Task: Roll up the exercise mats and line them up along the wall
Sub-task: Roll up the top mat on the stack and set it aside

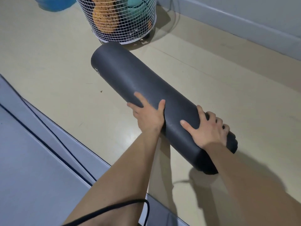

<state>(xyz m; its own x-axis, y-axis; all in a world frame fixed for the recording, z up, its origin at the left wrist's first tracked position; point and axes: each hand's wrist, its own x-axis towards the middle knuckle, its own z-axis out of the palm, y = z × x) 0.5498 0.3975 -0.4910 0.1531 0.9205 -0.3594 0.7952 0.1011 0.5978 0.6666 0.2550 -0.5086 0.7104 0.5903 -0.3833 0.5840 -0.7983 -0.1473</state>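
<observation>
The tan floor (pixel 48 66) holds a wire basket (pixel 123 22) by the far wall (pixel 260 7) and flat grey mats (pixel 32 160) along its left edge.

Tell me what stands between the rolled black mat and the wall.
Nothing visible does: the floor between the mat and the wall on its right is bare. The wire basket stands close to the mat's far end, off that path. The left hand and right hand grip its near half.

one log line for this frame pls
step: handling roll | rolled mat: fully rolled, not yet at wall | left hand: grips mid-roll | right hand: grips near end | grey mats: flat, unrolled
</observation>
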